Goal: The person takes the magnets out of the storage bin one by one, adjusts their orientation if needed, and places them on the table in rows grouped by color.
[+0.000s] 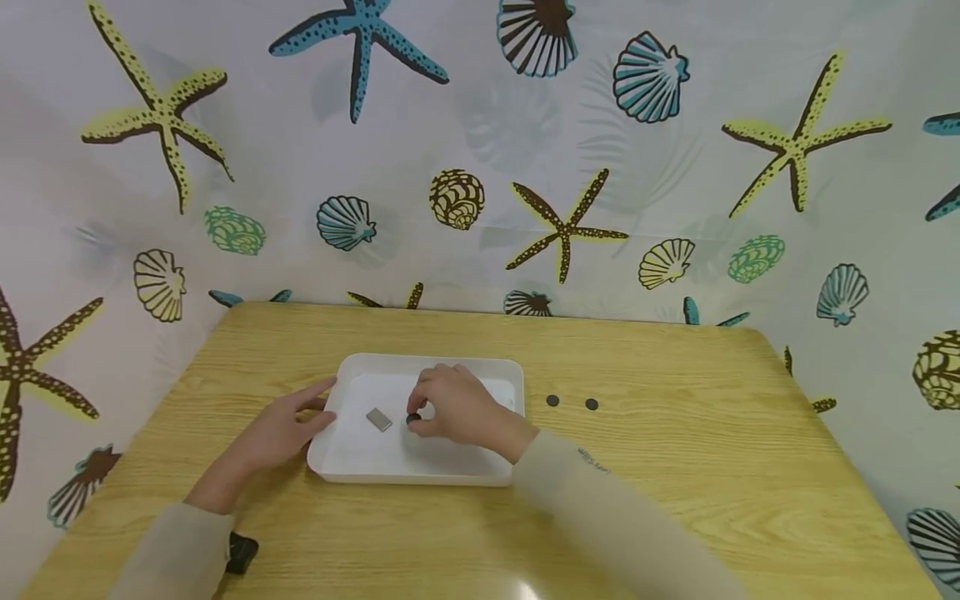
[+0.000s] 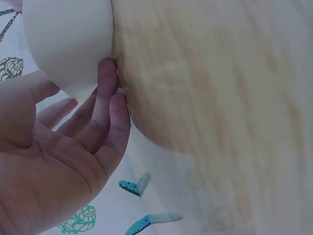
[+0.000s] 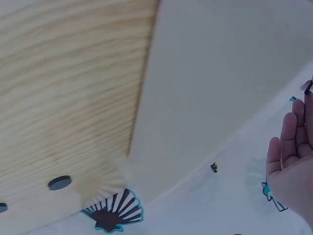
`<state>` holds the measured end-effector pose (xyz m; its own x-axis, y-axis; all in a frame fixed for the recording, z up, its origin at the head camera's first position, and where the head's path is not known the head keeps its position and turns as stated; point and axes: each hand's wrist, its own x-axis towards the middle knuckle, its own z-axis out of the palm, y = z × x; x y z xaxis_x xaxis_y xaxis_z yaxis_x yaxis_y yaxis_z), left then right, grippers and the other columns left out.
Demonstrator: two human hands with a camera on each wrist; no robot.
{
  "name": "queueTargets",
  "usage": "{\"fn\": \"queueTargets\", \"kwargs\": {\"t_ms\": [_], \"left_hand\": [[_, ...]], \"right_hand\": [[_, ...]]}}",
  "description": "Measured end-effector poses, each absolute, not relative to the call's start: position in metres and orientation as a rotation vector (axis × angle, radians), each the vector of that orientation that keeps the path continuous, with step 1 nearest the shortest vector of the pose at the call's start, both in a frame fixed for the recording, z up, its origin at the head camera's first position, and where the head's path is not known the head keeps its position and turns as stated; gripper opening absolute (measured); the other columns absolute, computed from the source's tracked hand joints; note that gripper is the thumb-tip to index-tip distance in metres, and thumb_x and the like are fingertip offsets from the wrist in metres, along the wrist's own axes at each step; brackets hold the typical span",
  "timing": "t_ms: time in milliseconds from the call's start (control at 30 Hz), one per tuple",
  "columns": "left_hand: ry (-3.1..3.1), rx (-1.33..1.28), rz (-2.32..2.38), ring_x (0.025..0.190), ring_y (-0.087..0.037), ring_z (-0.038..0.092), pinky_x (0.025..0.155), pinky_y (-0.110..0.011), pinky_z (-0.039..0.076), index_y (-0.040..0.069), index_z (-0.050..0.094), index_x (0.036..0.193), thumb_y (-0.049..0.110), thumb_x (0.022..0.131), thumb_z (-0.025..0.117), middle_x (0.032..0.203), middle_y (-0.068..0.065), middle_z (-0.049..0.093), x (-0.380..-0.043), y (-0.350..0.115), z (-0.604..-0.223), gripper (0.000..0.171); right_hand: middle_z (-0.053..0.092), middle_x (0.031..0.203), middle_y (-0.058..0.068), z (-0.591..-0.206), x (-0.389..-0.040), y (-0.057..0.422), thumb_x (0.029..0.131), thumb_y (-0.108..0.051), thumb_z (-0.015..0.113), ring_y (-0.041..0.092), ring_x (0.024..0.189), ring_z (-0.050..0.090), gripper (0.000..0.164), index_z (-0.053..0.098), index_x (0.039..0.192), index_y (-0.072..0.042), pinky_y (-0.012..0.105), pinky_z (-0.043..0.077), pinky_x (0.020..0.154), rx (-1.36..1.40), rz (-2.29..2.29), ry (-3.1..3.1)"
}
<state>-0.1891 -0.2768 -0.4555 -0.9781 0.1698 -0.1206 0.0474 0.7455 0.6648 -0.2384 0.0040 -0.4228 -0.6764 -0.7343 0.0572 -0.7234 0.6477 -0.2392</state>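
A shallow white tray rests on the wooden table. My left hand is at its left side, fingertips and thumb touching the rim; in the left wrist view the fingers lie relaxed against the tray's outer wall. Over the tray's middle, my right hand pinches a small black disc between thumb and fingers. A flat grey rectangular piece lies in the tray just left of that disc. In the right wrist view only part of the right hand shows, with a dark edge of the disc at its fingertips.
Two more black discs, a nearer one and a farther one, lie on the wooden table right of the tray. A cloth printed with shells and starfish hangs behind the table. A black object shows beside the left sleeve.
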Motion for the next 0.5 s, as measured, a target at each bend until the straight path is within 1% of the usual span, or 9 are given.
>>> {"fn": "queueTargets", "kwargs": {"t_ms": [100, 167, 333, 500], "left_hand": [[2.782, 0.178, 1.035, 0.124, -0.045, 0.061, 0.092, -0.045, 0.056, 0.004, 0.029, 0.162, 0.025, 0.107, 0.056, 0.140, -0.033, 0.057, -0.190, -0.276, -0.456, 0.064], [2.783, 0.184, 1.034, 0.124, -0.045, 0.061, 0.093, -0.046, 0.056, 0.004, 0.029, 0.162, 0.025, 0.107, 0.056, 0.140, -0.033, 0.057, -0.191, -0.276, -0.456, 0.065], [2.772, 0.189, 1.045, 0.124, -0.046, 0.060, 0.095, -0.049, 0.056, 0.003, 0.029, 0.162, 0.026, 0.107, 0.057, 0.139, -0.033, 0.058, -0.191, -0.276, -0.457, 0.065], [2.769, 0.188, 1.042, 0.126, -0.047, 0.060, 0.096, -0.050, 0.056, 0.004, 0.028, 0.162, 0.028, 0.108, 0.056, 0.140, -0.032, 0.058, -0.191, -0.277, -0.459, 0.066]], "right_hand": [[0.073, 0.104, -0.007, -0.425, -0.243, 0.014, 0.094, -0.035, 0.076, 0.010, 0.103, 0.063, 0.016, 0.080, 0.104, -0.022, 0.036, 0.046, 0.107, -1.208, -0.403, 2.828], [0.073, 0.104, -0.007, -0.425, -0.245, 0.020, 0.094, -0.034, 0.076, 0.011, 0.103, 0.064, 0.016, 0.080, 0.103, -0.022, 0.037, 0.046, 0.108, -1.186, -0.411, 2.844], [0.073, 0.104, -0.004, -0.422, -0.248, 0.037, 0.094, -0.032, 0.077, 0.014, 0.104, 0.064, 0.015, 0.080, 0.101, -0.020, 0.040, 0.047, 0.105, -1.142, -0.458, 2.857], [0.074, 0.106, -0.001, -0.418, -0.250, 0.056, 0.094, -0.028, 0.077, 0.018, 0.105, 0.064, 0.014, 0.080, 0.102, -0.017, 0.047, 0.046, 0.107, -1.112, -0.533, 2.861]]}}
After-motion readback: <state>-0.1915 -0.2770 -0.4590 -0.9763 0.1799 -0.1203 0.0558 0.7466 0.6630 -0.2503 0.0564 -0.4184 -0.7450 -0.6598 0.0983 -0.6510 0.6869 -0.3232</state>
